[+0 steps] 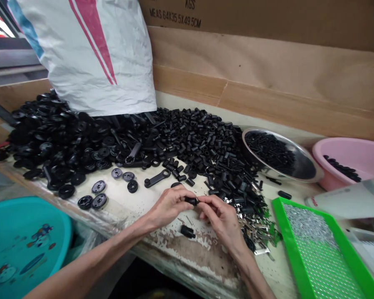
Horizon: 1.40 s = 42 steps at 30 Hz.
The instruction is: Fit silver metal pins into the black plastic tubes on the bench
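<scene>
My left hand (174, 202) is closed around a small black plastic cylinder (191, 201) above the worn bench top. At the cylinder's right end, the thumb and fingertips of my right hand (217, 211) are pinched together; whatever small part they may hold is hidden. Just below, a second black cylinder (187, 231) lies on the bench. Beyond my hands sit a black crank arm (157, 178) and a round black disc (132, 186). Metal clips (258, 232) are heaped right beside my right hand.
Black cylinders (202, 137) and discs (62, 137) pile along the back, below a white sack (106, 54). A steel bowl (302, 174), a pink basin (339, 145) and a green tray (282, 224) of small metal pieces stand right. A teal basin (28, 241) is at lower left.
</scene>
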### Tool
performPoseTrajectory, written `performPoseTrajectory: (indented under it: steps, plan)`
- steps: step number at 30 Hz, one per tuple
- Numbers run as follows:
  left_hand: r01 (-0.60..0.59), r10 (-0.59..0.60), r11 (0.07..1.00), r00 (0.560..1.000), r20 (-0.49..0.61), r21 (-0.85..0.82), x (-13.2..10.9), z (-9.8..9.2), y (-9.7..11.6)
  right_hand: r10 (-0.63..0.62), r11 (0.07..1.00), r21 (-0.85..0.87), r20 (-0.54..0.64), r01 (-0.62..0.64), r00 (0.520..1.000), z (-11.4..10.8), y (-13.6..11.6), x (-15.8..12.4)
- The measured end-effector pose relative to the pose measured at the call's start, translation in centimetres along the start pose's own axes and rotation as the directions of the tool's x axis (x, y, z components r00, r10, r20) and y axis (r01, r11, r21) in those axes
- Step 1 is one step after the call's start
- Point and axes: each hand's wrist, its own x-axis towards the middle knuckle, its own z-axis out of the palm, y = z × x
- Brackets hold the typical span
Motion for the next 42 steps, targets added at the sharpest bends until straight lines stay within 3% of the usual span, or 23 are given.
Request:
performPoseTrajectory:
  steps: [3, 7, 12, 18, 21, 24, 33, 42]
  plan:
    - [-0.015, 0.016, 0.999, 1.0, -0.007, 0.042, -0.1, 0.0, 0.0, -0.042, 0.992, -0.119, -0.032, 0.038, 0.999, 0.2, 0.1, 0.0]
    - [-0.035, 0.036, 0.993, 0.999, -0.008, 0.114, -0.3, -0.1, 0.3, -0.177, 0.931, -0.313, 0.056, 0.185, 0.983, 0.3, 0.1, 0.0]
    - [-0.086, 0.086, 0.976, 0.996, 0.01, 0.202, -0.6, 0.1, 0.6, -0.194, 0.913, -0.329, 0.175, 0.243, 0.965, 0.3, 0.4, -0.1]
    - [-0.107, 0.09, 0.96, 0.993, 0.08, 0.257, -0.7, 0.3, 0.3, -0.224, 0.89, -0.355, 0.204, 0.285, 0.953, 0.5, 1.0, -0.2]
    - [-0.083, 0.061, 0.966, 0.993, 0.097, 0.246, -0.7, 0.2, 0.3, -0.205, 0.891, -0.365, 0.208, 0.27, 0.956, 0.8, 0.9, -0.3]
    - [-0.06, 0.05, 0.971, 0.998, 0.049, 0.233, -0.5, 0.0, 0.4, -0.171, 0.907, -0.352, 0.189, 0.229, 0.967, 1.1, 0.8, -0.4]
    - [-0.164, 0.172, 0.951, 0.985, -0.008, 0.264, -0.7, 0.6, 0.1, -0.164, 0.921, -0.335, 0.124, 0.197, 0.979, 1.3, 1.2, -0.3]
    - [-0.113, 0.115, 0.959, 0.993, 0.009, 0.262, -0.6, 0.5, 0.6, -0.187, 0.888, -0.41, 0.09, 0.208, 0.978, 1.6, 1.1, -0.2]
